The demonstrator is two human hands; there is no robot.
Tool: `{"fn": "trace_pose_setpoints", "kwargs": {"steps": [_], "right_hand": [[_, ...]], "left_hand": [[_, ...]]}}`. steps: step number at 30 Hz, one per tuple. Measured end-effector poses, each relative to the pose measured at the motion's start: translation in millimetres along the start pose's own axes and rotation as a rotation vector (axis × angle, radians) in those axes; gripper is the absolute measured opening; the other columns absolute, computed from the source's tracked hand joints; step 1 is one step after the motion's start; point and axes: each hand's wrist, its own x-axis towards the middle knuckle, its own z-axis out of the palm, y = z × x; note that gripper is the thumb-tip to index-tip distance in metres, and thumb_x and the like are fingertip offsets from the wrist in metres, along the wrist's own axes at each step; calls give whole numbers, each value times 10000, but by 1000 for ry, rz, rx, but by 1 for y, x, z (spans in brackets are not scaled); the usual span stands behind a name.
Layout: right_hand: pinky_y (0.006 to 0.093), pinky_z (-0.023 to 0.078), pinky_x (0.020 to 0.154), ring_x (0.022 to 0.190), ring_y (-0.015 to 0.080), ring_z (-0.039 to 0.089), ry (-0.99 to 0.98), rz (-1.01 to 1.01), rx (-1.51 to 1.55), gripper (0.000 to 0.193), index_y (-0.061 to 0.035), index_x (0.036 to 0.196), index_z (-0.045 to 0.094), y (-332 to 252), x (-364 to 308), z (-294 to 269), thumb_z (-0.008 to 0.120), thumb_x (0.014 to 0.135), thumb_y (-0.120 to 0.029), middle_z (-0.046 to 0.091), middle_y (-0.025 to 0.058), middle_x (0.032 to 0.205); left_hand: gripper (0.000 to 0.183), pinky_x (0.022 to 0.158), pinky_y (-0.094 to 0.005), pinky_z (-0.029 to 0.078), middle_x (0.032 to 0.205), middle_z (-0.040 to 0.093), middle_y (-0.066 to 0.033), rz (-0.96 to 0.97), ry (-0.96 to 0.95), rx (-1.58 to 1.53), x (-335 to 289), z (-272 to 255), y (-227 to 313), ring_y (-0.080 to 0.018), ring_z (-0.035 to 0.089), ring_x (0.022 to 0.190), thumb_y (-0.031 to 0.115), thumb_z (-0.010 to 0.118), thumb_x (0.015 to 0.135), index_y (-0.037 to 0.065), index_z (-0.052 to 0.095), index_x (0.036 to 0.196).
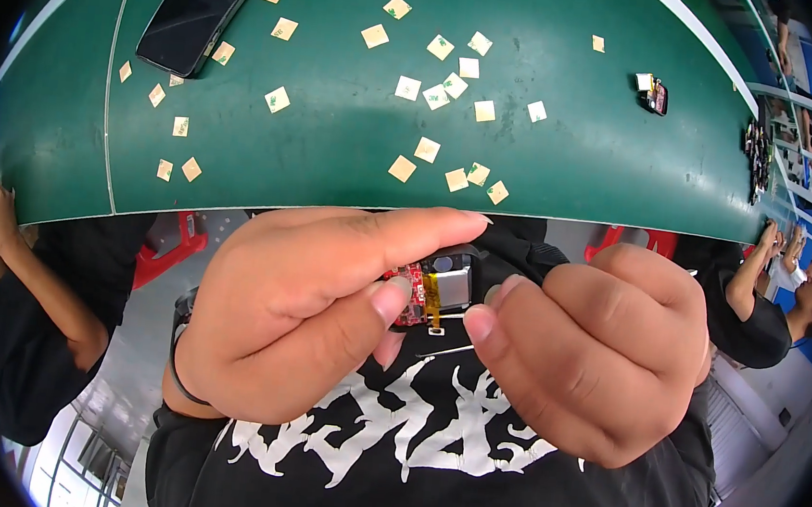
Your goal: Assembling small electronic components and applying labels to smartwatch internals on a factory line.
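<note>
Green table [318,159] (paper squares [485,111]) | red stool [172,253] | left grip [289,316] pinches device [453,284]; right grip [600,348], tweezers [447,352]

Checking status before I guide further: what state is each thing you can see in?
Left hand: closed on the black device
Right hand: pinching the tweezers
Black device: open, red board showing
Tweezers: prongs apart
Second device: on the table, inner parts showing
Phone: screen dark
Paper squares: loose, scattered

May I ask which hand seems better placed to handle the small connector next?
Probably the right hand: it holds tweezers near the connector, while the left hand grips the opened electronic device.
</note>
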Motion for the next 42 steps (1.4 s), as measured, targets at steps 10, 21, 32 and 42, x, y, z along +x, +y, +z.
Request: {"fn": "trace_pose_setpoints", "kwargs": {"steps": [10,21,32,42], "right_hand": [[295,330,473,637,178,580,44,6,-122,259,26,847,743,-2,-3,8,744,596,-39,685,98,821],[293,321,469,629,177,573,19,-9,-58,234,6,817,740,-3,0,10,758,588,-35,684,91,803],[285,316,467,637,178,577,47,14,-82,248,25,827,740,-7,0,13,756,591,-49,684,99,825],[288,324,470,663,179,582,-35,-21,-13,248,27,854,743,-2,-2,9,745,618,-51,679,94,841]], "left_hand": [[428,505,-207,461,846,682,-92,-53,12,-3,1,-2,-4,-81,601,581,50,499,959,-102,608,1344],[411,500,-211,467,821,679,-91,-26,9,-4,-3,-3,-5,-83,616,586,46,508,966,-107,613,1332],[434,503,-212,472,817,683,-92,-48,31,-14,-4,-3,-6,-86,615,581,33,493,945,-112,607,1337],[456,522,-209,438,798,667,-63,-84,-37,-87,-6,-7,-12,-79,595,596,-5,519,921,-76,602,1363]]}}
